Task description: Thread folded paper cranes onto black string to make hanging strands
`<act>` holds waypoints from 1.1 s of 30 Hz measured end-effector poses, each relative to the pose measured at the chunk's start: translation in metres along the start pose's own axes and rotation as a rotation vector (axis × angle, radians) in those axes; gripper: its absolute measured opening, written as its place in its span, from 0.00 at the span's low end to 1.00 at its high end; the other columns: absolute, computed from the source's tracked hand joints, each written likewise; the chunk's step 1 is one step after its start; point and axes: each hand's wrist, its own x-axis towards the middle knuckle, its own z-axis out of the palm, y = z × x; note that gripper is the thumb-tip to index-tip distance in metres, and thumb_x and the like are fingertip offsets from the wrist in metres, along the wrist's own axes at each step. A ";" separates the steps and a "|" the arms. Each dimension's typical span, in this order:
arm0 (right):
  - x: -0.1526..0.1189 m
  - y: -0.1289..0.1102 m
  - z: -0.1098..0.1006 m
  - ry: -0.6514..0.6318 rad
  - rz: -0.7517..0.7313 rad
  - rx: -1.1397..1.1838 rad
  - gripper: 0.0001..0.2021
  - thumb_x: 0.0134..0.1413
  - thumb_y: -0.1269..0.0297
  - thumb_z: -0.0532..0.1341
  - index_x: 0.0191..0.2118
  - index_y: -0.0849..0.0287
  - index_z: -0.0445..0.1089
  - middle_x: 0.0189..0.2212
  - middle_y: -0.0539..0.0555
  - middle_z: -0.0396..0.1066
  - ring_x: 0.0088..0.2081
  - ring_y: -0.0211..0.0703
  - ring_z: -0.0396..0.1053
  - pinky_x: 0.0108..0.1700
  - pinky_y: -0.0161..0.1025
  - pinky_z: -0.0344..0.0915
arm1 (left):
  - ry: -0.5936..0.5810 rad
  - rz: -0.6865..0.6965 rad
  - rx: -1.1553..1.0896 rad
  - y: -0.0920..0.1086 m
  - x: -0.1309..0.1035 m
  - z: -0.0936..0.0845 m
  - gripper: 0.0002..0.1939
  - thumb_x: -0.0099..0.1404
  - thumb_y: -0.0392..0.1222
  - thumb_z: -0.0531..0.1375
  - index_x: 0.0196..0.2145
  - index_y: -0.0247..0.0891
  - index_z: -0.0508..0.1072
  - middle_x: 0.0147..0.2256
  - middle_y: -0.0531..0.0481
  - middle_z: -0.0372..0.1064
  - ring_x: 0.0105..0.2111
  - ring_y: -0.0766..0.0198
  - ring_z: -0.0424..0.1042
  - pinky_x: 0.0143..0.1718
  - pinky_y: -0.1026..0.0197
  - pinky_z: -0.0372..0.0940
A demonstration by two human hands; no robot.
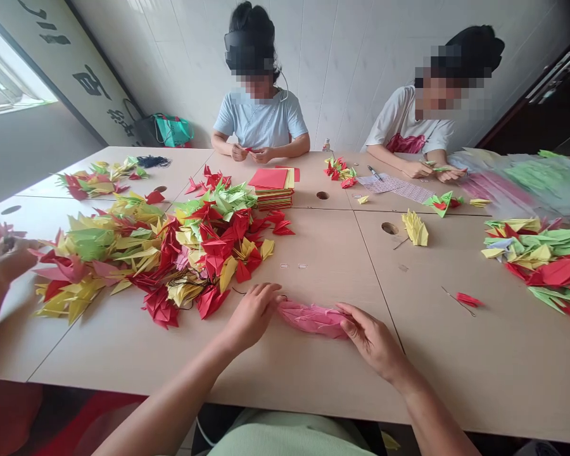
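A row of pink folded paper cranes [311, 318], pressed close together, lies across the table in front of me. My left hand [255, 315] is closed at its left end, with a bit of dark cord beside the fingers. The right end is pinched between the thumb and fingers of my right hand [374, 337]. Just beyond my left hand spreads a large heap of red, yellow and green paper cranes [159, 244].
Square red and yellow paper [273, 180] is stacked near the heap. Rightward lie a yellow crane bundle [415, 228], a needle-like wire [458, 300] and a red crane [469, 299]. Plastic bags [541, 180] sit far right. Two people work opposite; another person's hands [4, 256] are at left.
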 end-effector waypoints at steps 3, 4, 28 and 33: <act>-0.008 0.004 0.001 0.011 -0.046 -0.066 0.21 0.59 0.54 0.56 0.56 0.54 0.62 0.53 0.58 0.68 0.53 0.50 0.67 0.52 0.48 0.68 | 0.035 0.113 0.018 0.001 -0.006 0.006 0.21 0.67 0.51 0.52 0.54 0.38 0.63 0.52 0.40 0.65 0.55 0.53 0.61 0.53 0.49 0.61; -0.010 0.005 0.002 0.015 -0.070 -0.100 0.22 0.58 0.55 0.58 0.57 0.52 0.61 0.54 0.57 0.67 0.54 0.50 0.65 0.54 0.49 0.66 | 0.012 0.162 0.028 0.003 -0.008 0.009 0.25 0.65 0.53 0.55 0.55 0.38 0.62 0.54 0.39 0.63 0.57 0.51 0.59 0.55 0.48 0.60; 0.012 -0.013 0.019 -0.025 -0.270 -0.490 0.24 0.52 0.71 0.60 0.57 0.54 0.60 0.50 0.56 0.70 0.56 0.54 0.61 0.60 0.62 0.48 | 0.017 0.330 -0.026 -0.007 -0.005 0.037 0.18 0.63 0.45 0.59 0.50 0.39 0.68 0.47 0.43 0.71 0.52 0.50 0.63 0.54 0.45 0.58; 0.010 0.000 0.011 -0.011 -0.249 -0.455 0.21 0.53 0.71 0.58 0.54 0.54 0.63 0.46 0.56 0.72 0.51 0.50 0.66 0.59 0.59 0.53 | 0.024 0.326 -0.057 -0.006 -0.006 0.035 0.18 0.63 0.44 0.59 0.51 0.41 0.67 0.46 0.43 0.71 0.52 0.52 0.63 0.54 0.46 0.59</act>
